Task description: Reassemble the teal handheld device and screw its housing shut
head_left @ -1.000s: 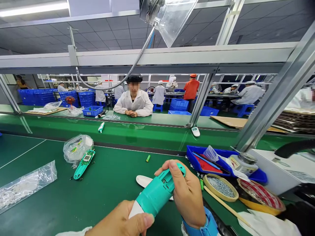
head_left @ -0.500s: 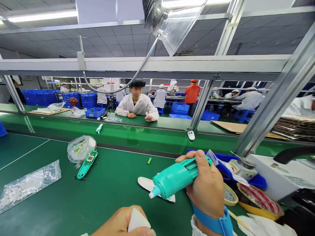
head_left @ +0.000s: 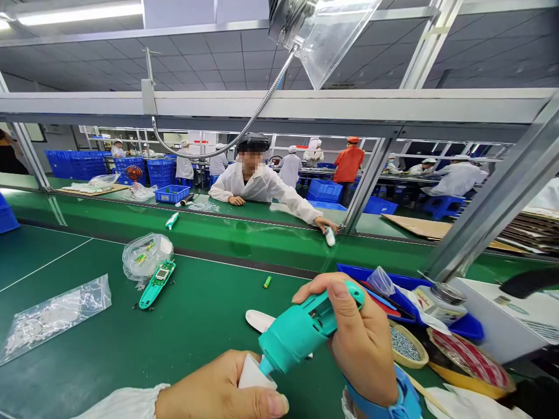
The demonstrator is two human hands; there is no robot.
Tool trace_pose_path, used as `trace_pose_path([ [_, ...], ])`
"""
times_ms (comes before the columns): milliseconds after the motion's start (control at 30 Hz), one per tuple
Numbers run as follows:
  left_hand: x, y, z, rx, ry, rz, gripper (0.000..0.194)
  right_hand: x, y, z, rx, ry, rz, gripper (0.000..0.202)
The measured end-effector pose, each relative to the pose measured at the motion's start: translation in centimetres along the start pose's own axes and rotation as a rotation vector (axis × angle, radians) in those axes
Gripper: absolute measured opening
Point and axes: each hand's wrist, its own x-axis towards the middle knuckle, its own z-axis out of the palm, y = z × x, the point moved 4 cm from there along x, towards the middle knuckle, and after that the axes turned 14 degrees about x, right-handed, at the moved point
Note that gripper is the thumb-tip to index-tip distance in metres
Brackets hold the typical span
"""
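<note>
My right hand (head_left: 362, 343) grips a teal ear thermometer body (head_left: 297, 334), its narrow probe tip pointing down and left. A slot with small metal parts shows in the upper side of its handle. In my left hand (head_left: 218, 387) is a white cone-shaped cap (head_left: 255, 375), pinched between thumb and fingers. The probe tip is at the cap's opening; whether they touch I cannot tell. Behind the thermometer lies a white casing piece (head_left: 258, 319), partly hidden. A small green battery (head_left: 268, 282) rests farther back on the green table.
On the left lie an opened teal housing with a circuit board (head_left: 158, 283), a clear plastic bag (head_left: 146, 256) and a bag of white parts (head_left: 56, 317). A blue tray (head_left: 471, 326) and a bowl of screws (head_left: 408, 343) stand right. Across the belt sits a co-worker (head_left: 253, 180).
The thermometer has moved down and left, bringing its probe tip to the white cap in my left hand. The co-worker has reached out and taken hold of the white device on the belt.
</note>
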Motion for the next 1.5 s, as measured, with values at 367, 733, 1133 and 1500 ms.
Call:
trace_pose_path([
  [367, 0.2, 0.7, 0.4, 0.056, 0.035, -0.083, 0.047, 0.0, -0.1, 2.0, 0.087, -0.083, 0.055, 0.033],
  [733, 0.3, 0.0, 0.6, 0.058, 0.061, -0.14, 0.049, -0.5, 1.9, 2.7, 0.099, 0.046, 0.177, 0.04],
  [1133, 1.7, 1.4, -5.8, 0.368, 0.539, 0.133, 0.019, -2.2, -1.6, 2.1, -0.346, -0.289, -0.392, 0.022],
  [1500, 4.3, -2.3, -4.8, -0.705, 0.328, 0.155, 0.03, -5.9, 5.8, 2.5, -0.787, -0.544, -0.834, 0.035],
])
